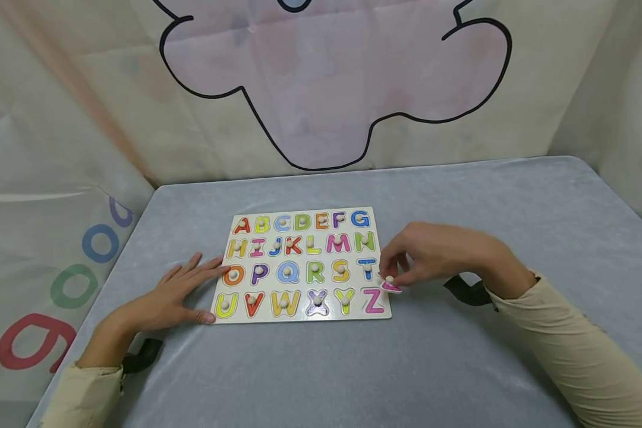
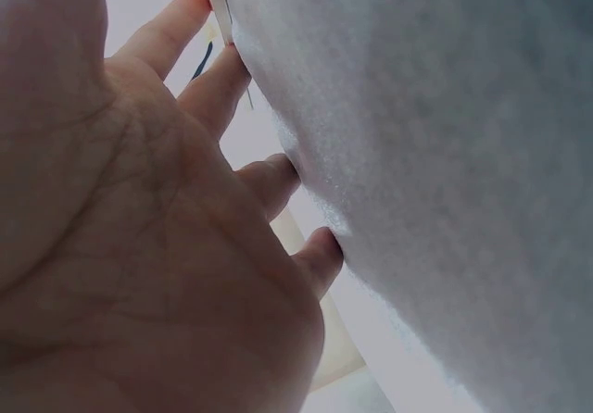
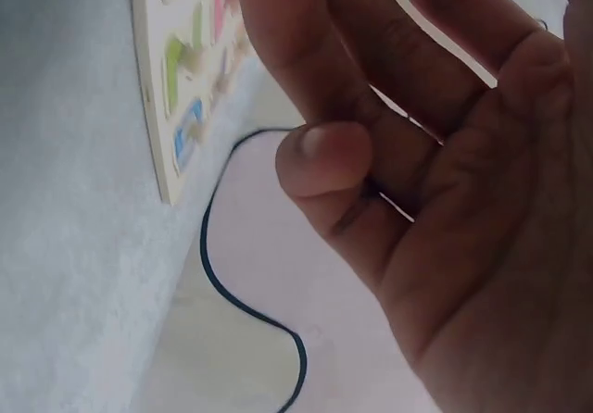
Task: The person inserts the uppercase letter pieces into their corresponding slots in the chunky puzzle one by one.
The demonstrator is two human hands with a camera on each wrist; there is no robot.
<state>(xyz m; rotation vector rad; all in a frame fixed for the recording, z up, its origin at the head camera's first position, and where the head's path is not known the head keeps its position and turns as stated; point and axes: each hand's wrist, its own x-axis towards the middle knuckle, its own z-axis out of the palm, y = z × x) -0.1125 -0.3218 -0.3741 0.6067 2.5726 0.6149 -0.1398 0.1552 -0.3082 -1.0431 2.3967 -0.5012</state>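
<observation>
A pale wooden alphabet puzzle board (image 1: 270,286) lies flat on the table with its knobbed letter pieces in rows. My right hand (image 1: 438,255) is at the board's lower right edge and pinches the knob of a small pink puzzle piece (image 1: 391,288), tilted and partly covered by the fingers. Beside it, the pink Z space (image 1: 373,301) shows no knob. In the right wrist view, the thumb (image 3: 324,158) is bent toward the fingers and the piece is hidden. My left hand (image 1: 173,291) spreads its fingers along the left edge, fingertips touching the board near the O and U.
Grey cloth covers the table (image 1: 310,374). A pale curtain (image 1: 433,142) with a black-outlined drawing hangs behind the table. Another sheet (image 1: 32,238) with coloured rings is on the left. Dark straps (image 1: 466,291) hang at both wrists.
</observation>
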